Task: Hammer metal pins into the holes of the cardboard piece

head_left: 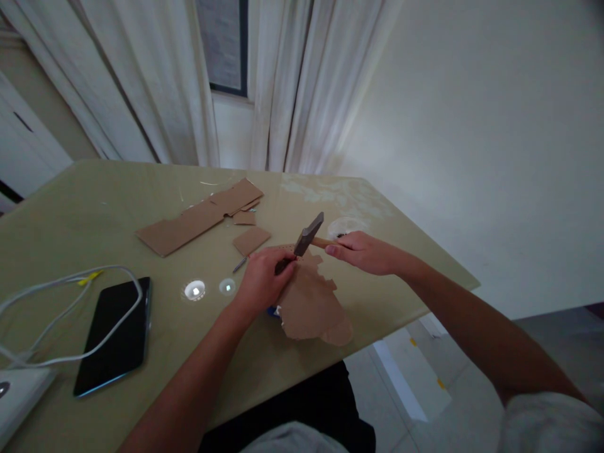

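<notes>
My right hand (362, 251) grips the wooden handle of a hammer (309, 234), whose dark metal head is raised just above my left hand. My left hand (262, 279) presses down on a torn, ragged sheet of brown cardboard (311, 306), fingers pinched around something small and dark at its top edge; what it is I cannot tell. The cardboard lies near the table's front edge. A small blue object peeks out under the cardboard beside my left wrist.
A beige table (94, 214) holds a long cardboard strip (198, 217), a small cardboard piece (251, 240), a thin metal pin (239, 265), a black phone (116, 333) and a white cable (61, 283). Curtains and a window stand behind; a wall lies right.
</notes>
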